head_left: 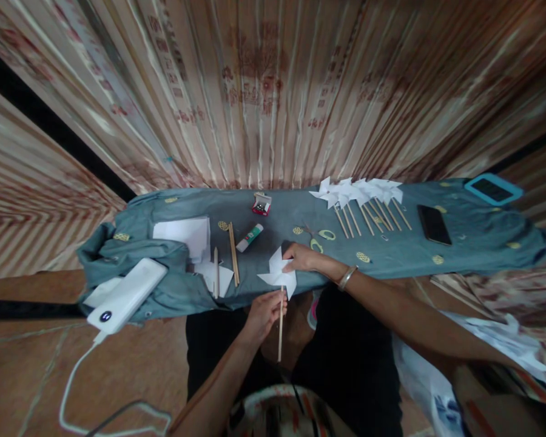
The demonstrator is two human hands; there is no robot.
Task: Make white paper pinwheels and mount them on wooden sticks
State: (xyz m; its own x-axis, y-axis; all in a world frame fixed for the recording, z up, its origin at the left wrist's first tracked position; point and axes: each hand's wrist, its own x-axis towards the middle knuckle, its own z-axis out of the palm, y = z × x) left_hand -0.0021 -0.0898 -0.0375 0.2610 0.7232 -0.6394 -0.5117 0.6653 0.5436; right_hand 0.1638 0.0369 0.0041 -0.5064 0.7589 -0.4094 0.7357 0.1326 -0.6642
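A white paper pinwheel (277, 271) on a wooden stick (280, 337) is between my hands at the table's front edge. My left hand (264, 314) is closed around the stick just below the paper blades. My right hand (300, 258) pinches the pinwheel's right side. Scissors with light green handles (326, 235) lie just beyond my right hand. A glue stick (250, 238) and wooden sticks (233, 254) are to the left of the pinwheel. Farther back stands a small red box (261, 204), open, with small metallic pieces inside.
Several finished-looking pinwheels (359, 192) lie in a row at the back right. Right of them are a black phone (434, 224) and a blue-framed device (494, 189). Paper sheets (182, 233), a pencil-like stick (216, 272) and a white power bank (127, 296) with a cable lie at left.
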